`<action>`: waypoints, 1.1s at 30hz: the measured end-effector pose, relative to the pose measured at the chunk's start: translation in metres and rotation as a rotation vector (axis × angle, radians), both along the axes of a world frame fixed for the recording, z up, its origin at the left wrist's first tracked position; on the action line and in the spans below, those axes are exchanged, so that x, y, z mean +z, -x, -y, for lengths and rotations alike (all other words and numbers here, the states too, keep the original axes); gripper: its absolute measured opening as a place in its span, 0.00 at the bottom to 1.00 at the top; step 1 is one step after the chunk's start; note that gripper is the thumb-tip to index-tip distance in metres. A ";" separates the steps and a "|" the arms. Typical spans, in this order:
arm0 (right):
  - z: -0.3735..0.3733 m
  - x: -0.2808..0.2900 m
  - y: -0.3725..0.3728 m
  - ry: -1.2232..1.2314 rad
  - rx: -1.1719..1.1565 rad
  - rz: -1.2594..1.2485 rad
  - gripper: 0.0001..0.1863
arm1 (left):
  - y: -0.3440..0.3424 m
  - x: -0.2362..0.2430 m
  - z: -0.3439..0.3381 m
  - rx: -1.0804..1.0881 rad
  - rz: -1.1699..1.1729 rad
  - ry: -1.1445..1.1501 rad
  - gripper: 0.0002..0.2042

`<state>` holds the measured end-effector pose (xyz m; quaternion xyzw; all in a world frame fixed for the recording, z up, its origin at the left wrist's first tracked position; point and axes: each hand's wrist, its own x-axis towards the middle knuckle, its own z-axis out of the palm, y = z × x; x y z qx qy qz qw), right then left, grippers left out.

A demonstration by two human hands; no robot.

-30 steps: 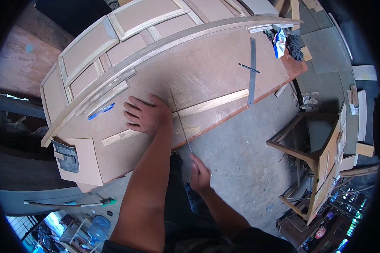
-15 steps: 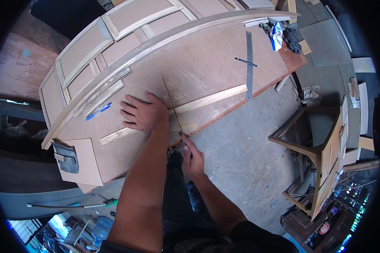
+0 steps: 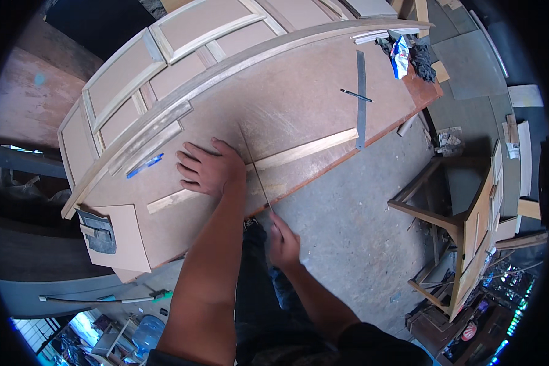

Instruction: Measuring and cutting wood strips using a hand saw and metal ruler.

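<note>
A pale narrow wooden strip (image 3: 311,147) lies across the brown board-topped bench (image 3: 299,79). My left hand (image 3: 210,168) presses flat on this strip, its fingers spread. Just right of that hand, a thin handsaw (image 3: 256,168), seen edge-on, crosses the strip. Its blade points away from me over the bench. My right hand (image 3: 283,244) is closed round the saw's near end, beyond the bench's front edge; the handle is mostly hidden in the fist.
A blue pen-like tool (image 3: 145,165) lies beside short wood strips. Further right are a metal ruler (image 3: 361,104), a dark pen (image 3: 355,95) and a crumpled packet (image 3: 400,57). Panelled frames (image 3: 207,30) stand along the far side. An upturned wooden table (image 3: 445,213) stands on the floor at right.
My right hand has pulled the saw back toward me and slightly right. The left hand stays on the strip. The whole view has shifted a little.
</note>
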<state>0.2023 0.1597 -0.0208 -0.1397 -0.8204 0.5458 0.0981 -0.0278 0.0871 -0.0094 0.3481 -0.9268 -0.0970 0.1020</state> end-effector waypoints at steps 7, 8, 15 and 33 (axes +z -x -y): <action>0.004 0.021 -0.043 0.009 -0.010 0.000 0.19 | -0.001 0.009 -0.001 -0.011 -0.032 -0.030 0.34; 0.002 0.023 -0.004 0.066 0.014 0.079 0.18 | 0.000 0.007 0.000 -0.010 -0.036 -0.027 0.34; -0.007 -0.005 -0.099 0.028 0.038 0.139 0.18 | -0.001 0.002 -0.006 -0.005 -0.006 0.003 0.34; 0.005 0.021 -0.006 0.042 -0.002 0.043 0.17 | 0.000 0.005 -0.001 -0.018 -0.003 0.006 0.34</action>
